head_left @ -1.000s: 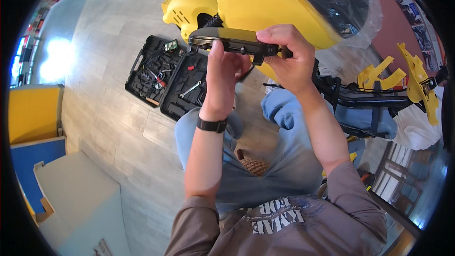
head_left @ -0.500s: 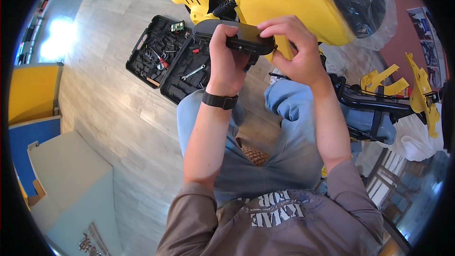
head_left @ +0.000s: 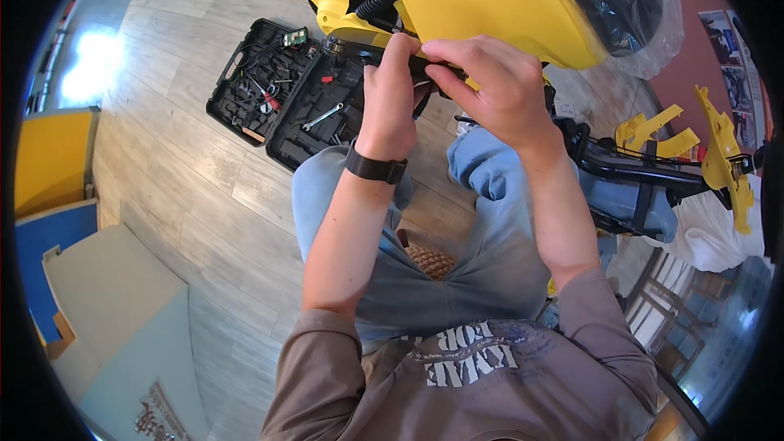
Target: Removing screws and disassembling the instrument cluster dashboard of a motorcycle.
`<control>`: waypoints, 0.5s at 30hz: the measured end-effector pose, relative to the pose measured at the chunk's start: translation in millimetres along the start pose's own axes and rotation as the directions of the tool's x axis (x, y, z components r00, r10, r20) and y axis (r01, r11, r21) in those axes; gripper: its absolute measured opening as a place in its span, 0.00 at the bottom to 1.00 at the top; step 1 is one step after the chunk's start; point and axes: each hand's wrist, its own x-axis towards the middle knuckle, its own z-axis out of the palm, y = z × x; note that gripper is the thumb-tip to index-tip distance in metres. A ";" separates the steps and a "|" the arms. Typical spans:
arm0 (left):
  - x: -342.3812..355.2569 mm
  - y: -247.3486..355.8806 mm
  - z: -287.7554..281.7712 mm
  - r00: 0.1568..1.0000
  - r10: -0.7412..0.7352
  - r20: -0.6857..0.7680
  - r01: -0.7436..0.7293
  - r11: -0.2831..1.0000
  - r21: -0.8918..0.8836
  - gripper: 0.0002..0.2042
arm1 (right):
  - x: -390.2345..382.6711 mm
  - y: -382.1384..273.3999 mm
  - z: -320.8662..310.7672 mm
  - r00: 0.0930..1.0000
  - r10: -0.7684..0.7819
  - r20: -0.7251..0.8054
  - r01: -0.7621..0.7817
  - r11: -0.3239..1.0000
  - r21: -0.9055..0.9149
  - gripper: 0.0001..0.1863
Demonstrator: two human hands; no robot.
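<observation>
My left hand (head_left: 390,106), with a black band on its wrist, is closed around a black oblong display unit (head_left: 349,50). The unit is tilted edge-on, and both hands hide much of it. Close against the left thumb, my right hand (head_left: 496,88) has its thumb and forefinger pinched together at the unit. What lies between those two fingertips is too small to make out. Just beyond the hands stands a large yellow body panel (head_left: 482,4) with a black coil spring (head_left: 376,2) at its left.
An open black tool case (head_left: 282,126) lies on the floor to the left, holding a wrench (head_left: 323,116) and several other tools. At right is a black frame (head_left: 645,176) with yellow brackets (head_left: 723,162). Plastic wrap covers a dark part (head_left: 608,0) at far right.
The display unit has turned from showing its glossy top to nearly edge-on. My right fingers have moved left toward my left thumb and closed into a pinch.
</observation>
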 end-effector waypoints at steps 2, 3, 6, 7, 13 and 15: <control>0.5 -0.9 -1.8 1.000 -0.004 0.008 0.004 1.000 -0.007 0.12 | 0.5 -1.4 -0.9 1.000 -0.002 0.017 0.003 1.000 -0.012 0.14; 2.5 -3.0 -4.1 1.000 -0.009 0.020 0.009 1.000 0.000 0.12 | 0.8 -2.2 -1.9 1.000 -0.010 0.027 0.010 1.000 -0.023 0.14; 5.4 -6.7 -6.5 0.999 -0.006 0.037 0.006 1.000 -0.003 0.12 | 2.5 -3.9 -6.4 0.998 -0.030 0.057 0.033 0.998 -0.053 0.14; 5.5 -7.1 -6.7 0.999 0.002 0.044 -0.002 1.000 -0.013 0.12 | 2.5 -4.0 -7.4 0.996 -0.043 0.075 0.048 0.996 -0.074 0.13; -0.8 -0.6 -3.2 0.999 -0.046 0.011 0.045 0.998 0.036 0.12 | -0.2 -0.6 -7.8 0.987 -0.140 0.084 0.150 0.981 -0.126 0.13; 3.9 -4.9 -8.9 0.998 -0.063 0.030 0.063 0.998 0.020 0.12 | 0.7 -5.7 -7.9 0.987 -0.135 0.091 0.146 0.980 -0.134 0.13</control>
